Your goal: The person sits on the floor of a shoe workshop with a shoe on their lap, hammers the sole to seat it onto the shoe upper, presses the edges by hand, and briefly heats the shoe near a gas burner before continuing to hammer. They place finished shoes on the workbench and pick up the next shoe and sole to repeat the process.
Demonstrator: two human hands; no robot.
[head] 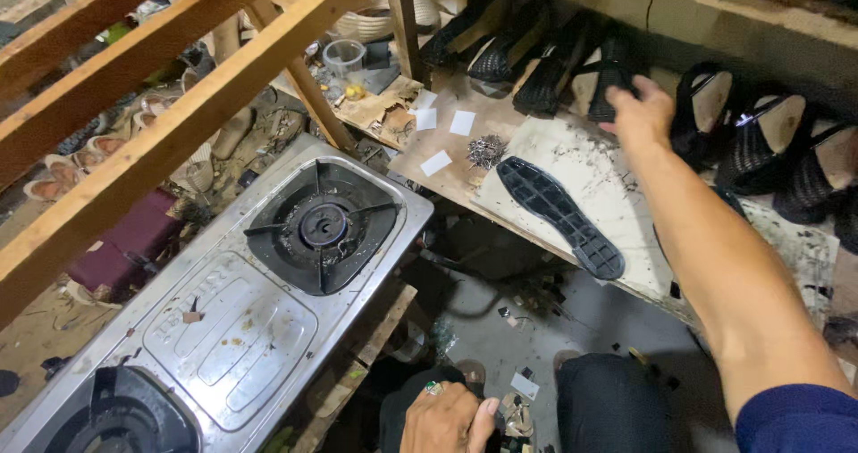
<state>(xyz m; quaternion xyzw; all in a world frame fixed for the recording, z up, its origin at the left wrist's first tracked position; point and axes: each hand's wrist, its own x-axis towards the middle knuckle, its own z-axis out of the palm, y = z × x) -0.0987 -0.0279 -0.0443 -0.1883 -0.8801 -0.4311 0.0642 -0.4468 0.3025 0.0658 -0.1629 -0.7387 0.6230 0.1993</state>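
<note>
Upper right, our right hand (640,113) spreads open over a black woven sandal (609,78), grasping nothing; our left hand (447,419) rests curled and empty at the bottom of the frame.

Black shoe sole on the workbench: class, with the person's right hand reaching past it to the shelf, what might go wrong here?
1. The black shoe sole lies near the bench edge; the reaching forearm could perhaps knock it off.
2. The right hand touches one black woven shoe in a leaning row; neighbours may topple.
3. The pile of small nails sits loose beside the sole, so it could scatter or prick.
</note>
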